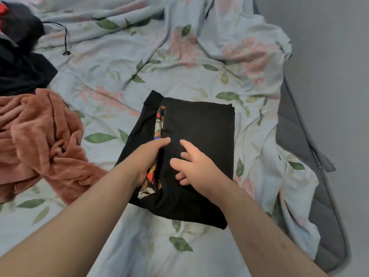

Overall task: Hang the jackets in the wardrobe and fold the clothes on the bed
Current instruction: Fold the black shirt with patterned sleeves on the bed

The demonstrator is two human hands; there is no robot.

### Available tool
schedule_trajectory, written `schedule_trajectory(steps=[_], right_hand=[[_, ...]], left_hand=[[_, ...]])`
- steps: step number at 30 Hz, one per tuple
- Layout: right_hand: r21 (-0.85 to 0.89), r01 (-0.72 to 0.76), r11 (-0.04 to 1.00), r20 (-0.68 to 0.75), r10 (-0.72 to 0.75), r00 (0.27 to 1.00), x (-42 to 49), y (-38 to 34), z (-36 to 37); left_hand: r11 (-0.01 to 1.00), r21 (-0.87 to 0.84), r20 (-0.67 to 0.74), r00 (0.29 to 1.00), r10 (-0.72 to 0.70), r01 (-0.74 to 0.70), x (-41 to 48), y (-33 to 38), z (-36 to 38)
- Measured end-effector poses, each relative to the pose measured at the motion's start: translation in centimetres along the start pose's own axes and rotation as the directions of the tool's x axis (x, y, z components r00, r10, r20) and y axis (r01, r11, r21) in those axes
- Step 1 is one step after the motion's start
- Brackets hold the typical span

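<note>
Left hand (148, 156) tucked into the slit between two black folds, fingers curled around the inner edge of the left flap, thumb on top: grip closed on the black T-shirt (197, 136). Right hand (194, 164) resting flat on the right fold, fingers spread and loose, holding nothing, pressing only. T-shirt folded into a rough rectangle, directly under both hands, lying mid-bed; strip of multicoloured print (158, 124) showing along the gap between folds. Fabric matte, smooth, edges fairly square, one small tab sticking out at the far left corner.

Underneath: bed (311, 148) covered by a pale blue sheet (123, 62) with pink flowers and green leaves, heavily creased. Grey quilted mattress edge exposed on the right. Rust-coloured plush garment (40, 136) crumpled to the left, apart from the T-shirt. Black garment pile (22, 70) at far left, thin drawcord (64, 37) trailing over the sheet. Plain grey floor (329, 47) beyond the bed's right side.
</note>
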State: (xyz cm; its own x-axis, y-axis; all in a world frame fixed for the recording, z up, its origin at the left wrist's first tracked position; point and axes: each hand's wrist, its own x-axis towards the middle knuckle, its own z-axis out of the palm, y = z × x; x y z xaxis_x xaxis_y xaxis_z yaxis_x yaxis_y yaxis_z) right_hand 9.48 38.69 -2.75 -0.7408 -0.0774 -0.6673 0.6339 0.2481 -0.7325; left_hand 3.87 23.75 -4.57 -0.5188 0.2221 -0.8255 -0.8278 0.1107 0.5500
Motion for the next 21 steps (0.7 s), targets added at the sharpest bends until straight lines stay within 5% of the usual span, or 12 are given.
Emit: schedule_trajectory(steps=[4,7,10,13,18,21], right_hand=[[-0.239,0.036,0.970,-0.244,-0.095,0.965,-1.0,3.5,-1.7],[-0.671,0.028,0.741,-0.316,-0.321,0.893,-1.7,5.7,-3.0],[-0.746,0.046,0.664,-0.325,-0.424,0.846,-1.6,6.8,-3.3],[-0.776,0.025,0.631,-0.312,-0.417,0.853,-0.7,7.2,-3.1],[-0.882,0.060,0.468,-0.131,-0.364,0.922,2.1,7.3,-1.1],[-0.917,0.053,0.395,-0.111,-0.380,0.918,3.1,7.4,0.2]], left_hand=[[0.954,0.292,-0.168,0.978,0.122,-0.069,1.8,-2.7,-0.3],[0.792,0.595,-0.237,0.913,0.334,-0.135,2.6,-2.8,0.6],[0.644,0.705,-0.158,0.820,0.550,-0.297,2.8,-1.7,-0.1],[0.615,0.689,-0.150,0.755,0.639,-0.383,3.0,0.4,-3.0],[0.610,0.780,-0.264,0.811,0.523,-0.139,4.4,1.0,-8.6],[0.360,0.930,-0.194,0.743,0.640,-0.068,4.5,-0.7,-9.4]])
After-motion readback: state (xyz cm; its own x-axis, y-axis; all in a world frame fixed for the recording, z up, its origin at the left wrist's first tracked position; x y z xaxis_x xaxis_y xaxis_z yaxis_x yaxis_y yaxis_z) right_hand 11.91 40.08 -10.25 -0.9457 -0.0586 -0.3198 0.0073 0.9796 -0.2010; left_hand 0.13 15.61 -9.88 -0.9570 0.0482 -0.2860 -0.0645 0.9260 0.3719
